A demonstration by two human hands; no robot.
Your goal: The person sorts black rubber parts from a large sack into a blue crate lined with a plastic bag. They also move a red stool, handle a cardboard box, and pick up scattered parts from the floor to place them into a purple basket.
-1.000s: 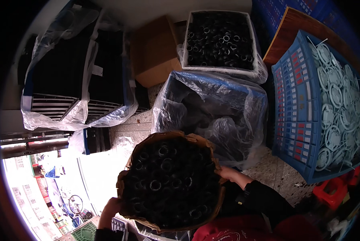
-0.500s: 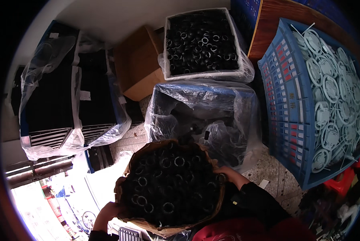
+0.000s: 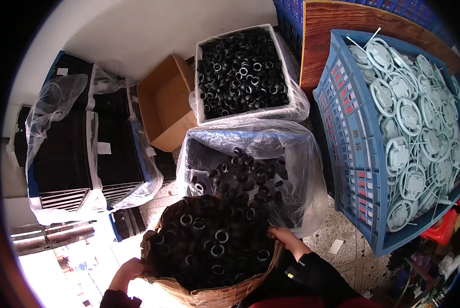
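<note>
My left hand [image 3: 132,268] and my right hand [image 3: 286,239] are closed on opposite sides of the rim of a round brown basket [image 3: 209,293]. It is heaped with small black ring-shaped parts [image 3: 217,237], some with pale toothed edges. The basket tilts away from me, its far edge over a blue crate [image 3: 230,135] lined with clear plastic film [image 3: 309,179]. Loose black rings [image 3: 248,167] spill past that edge into the crate, several of them seemingly in mid-air. My fingers under the rim are partly hidden.
Behind the lined crate stands a white-rimmed box [image 3: 205,122] full of similar rings. An open cardboard box [image 3: 163,100] sits left of it, then film-draped crates of black slatted parts [image 3: 65,154]. A tall blue crate [image 3: 350,149] of pale green round parts stands right.
The basket has tipped further forward, and black rings now pour into the lined crate, which showed few before. Both hands keep their hold. The whole view has shifted slightly.
</note>
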